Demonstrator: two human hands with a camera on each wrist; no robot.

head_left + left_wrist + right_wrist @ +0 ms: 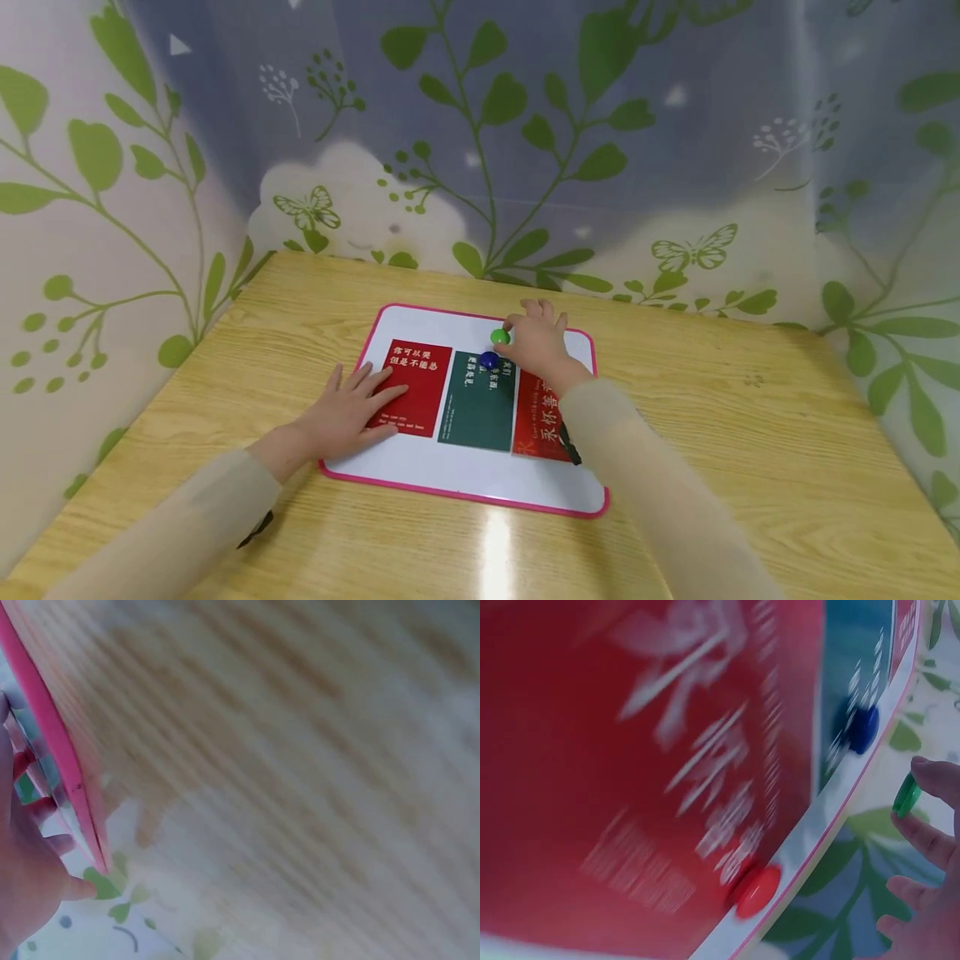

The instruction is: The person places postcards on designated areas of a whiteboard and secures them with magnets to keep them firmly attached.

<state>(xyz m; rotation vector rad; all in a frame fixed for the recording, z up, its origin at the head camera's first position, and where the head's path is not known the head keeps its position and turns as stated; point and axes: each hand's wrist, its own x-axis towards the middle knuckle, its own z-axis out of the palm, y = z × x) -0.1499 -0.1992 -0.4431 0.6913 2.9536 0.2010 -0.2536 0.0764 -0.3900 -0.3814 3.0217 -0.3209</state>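
A whiteboard (420, 471) with a pink rim lies on the table and carries three printed cards. My left hand (347, 417) rests with spread fingers on its left side, over part of a red card (426, 392). Between thumb and index finger, my right hand (538, 343) pinches a round green magnet (500, 337) near the board's far edge. Just below that, a blue magnet (489, 360) sits on the dark green card (480, 421). The right wrist view shows a red magnet (758, 891) at the end of the right red card (667, 750); in the head view it is hidden.
The wooden table (750, 433) extends around the board on all sides. Behind it stands a wall covering (675, 150) printed with leaves and butterflies, and another patterned surface (90, 208) rises at the left.
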